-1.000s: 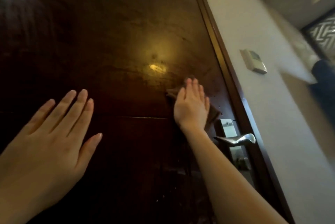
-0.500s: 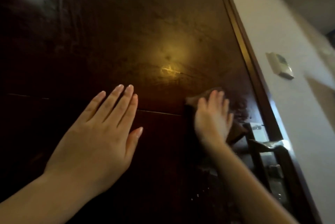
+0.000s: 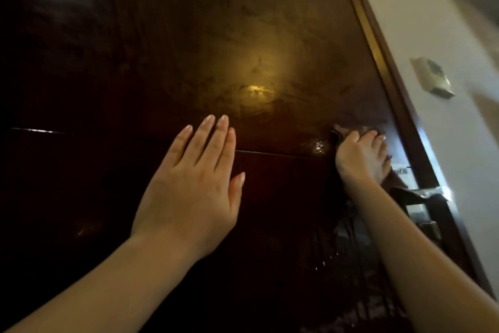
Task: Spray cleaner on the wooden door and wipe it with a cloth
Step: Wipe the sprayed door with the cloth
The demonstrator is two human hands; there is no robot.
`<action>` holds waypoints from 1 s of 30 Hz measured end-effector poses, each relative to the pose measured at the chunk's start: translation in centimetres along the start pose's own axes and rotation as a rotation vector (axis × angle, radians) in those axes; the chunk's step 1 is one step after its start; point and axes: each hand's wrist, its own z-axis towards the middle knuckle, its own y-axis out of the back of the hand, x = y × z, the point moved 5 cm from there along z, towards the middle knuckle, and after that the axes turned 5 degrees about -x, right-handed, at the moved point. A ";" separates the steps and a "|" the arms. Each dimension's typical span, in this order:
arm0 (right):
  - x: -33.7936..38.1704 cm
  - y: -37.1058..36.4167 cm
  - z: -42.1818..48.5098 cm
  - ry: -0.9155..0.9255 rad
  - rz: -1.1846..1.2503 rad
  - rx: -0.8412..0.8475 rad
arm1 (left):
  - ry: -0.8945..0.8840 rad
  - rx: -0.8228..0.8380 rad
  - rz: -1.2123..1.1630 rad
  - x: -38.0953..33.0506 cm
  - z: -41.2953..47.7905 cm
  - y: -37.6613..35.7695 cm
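**Wiping the lock-side edge of the door**

The right hand point(image 3: 361, 157) is pressing a dark cloth point(image 3: 340, 130) against the wooden door point(image 3: 189, 35), close to the door frame point(image 3: 378, 49) and just above the door handle point(image 3: 429, 193). Its fingers point(image 3: 374, 143) are lying fairly straight over the cloth, pushing it flat and not pinching it, though blur is softening the detail. The left hand point(image 3: 194, 189) is holding nothing. It is spread flat with the fingers close together over the middle of the door, apparently bracing it, but whether the palm is touching cannot be told.

A wet patch point(image 3: 318, 146) is glistening just left of the cloth, right at the horizontal groove point(image 3: 270, 153), and droplets are showing lower down.

To wipe well here, the person is probably best served by:
- pressing evenly through the whole palm so the cloth is not bunching;
- drawing overlapping strokes along the grain, taking in that wet patch before it runs;
- working a cloth edge into the groove, where liquid is likely collecting;
- steadying the door with the left hand so it is not swinging;
- steering round the handle, which could snag the cloth's hanging corner.
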 end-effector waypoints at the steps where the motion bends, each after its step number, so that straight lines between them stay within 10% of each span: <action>1: 0.2 0.1 -1.4 0.022 -0.006 0.010 | 0.002 0.004 -0.002 0.0 0.1 -0.1; 10: 2.8 0.2 -15.1 0.678 0.025 0.184 | -0.026 0.103 -0.012 0.4 -1.3 1.0; 18: -0.5 0.8 -13.2 0.555 -0.054 0.132 | -0.070 0.154 -0.038 1.0 -5.6 2.2; 26: 0.9 1.7 -22.7 1.009 0.084 0.178 | -0.055 0.166 -0.017 1.1 -5.5 2.1; 30: -1.8 1.6 -16.3 0.871 0.027 0.178 | -0.057 0.135 -0.032 1.0 -5.7 2.2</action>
